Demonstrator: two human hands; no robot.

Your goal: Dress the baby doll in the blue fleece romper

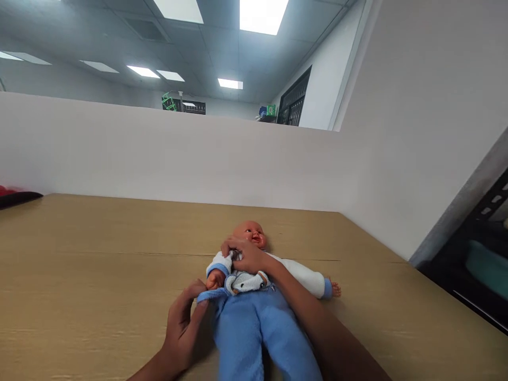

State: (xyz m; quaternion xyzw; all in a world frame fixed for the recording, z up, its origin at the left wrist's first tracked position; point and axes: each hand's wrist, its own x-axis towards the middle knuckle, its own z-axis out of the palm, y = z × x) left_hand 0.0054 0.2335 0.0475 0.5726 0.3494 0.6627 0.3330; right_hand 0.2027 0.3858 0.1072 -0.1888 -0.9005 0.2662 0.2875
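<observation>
A baby doll lies on its back on the wooden table, head away from me. It wears a white top with blue cuffs and blue trousers. My left hand pinches a blue strap of the trousers at the doll's waist. My right hand reaches across the doll's body and its closed fingers grip the white fabric at the doll's chest and shoulder. The doll's one arm stretches out to the right.
A white partition wall runs along the table's far edge and a white wall closes the right side. A dark red-and-black object lies at the table's far left. A dark screen-like object stands at the right.
</observation>
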